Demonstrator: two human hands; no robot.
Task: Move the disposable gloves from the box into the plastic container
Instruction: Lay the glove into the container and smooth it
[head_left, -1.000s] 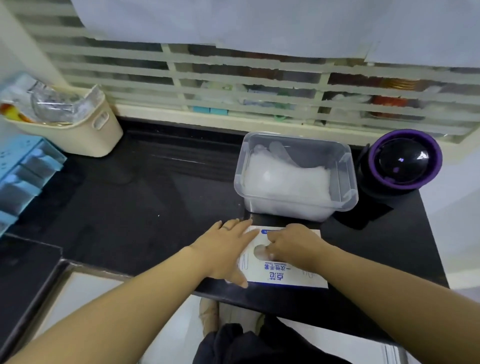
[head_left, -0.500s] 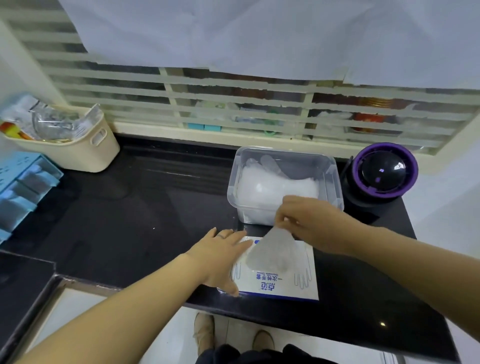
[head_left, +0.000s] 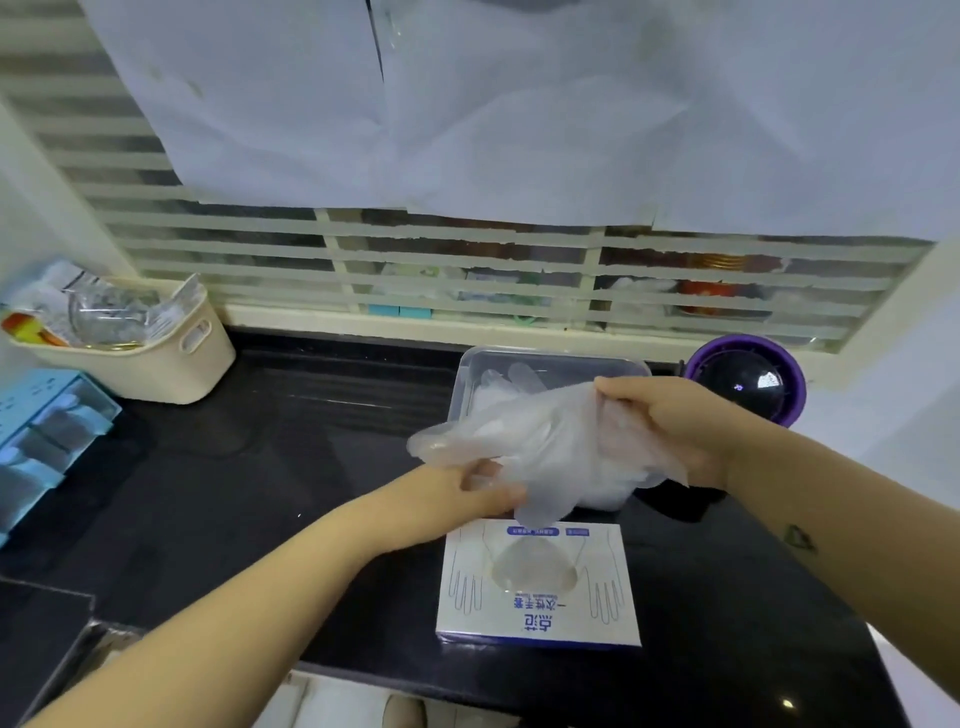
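Glove (head_left: 540, 447) stretched between grips; left hand (head_left: 467, 493) low end, right hand (head_left: 670, 426) high end

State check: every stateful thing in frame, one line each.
left hand: grips glove
right hand: grips glove
glove: lifted, spread between both hands
box: lying flat, top slot open
plastic container: lidless, holds gloves
cream basket: holds clear packaging
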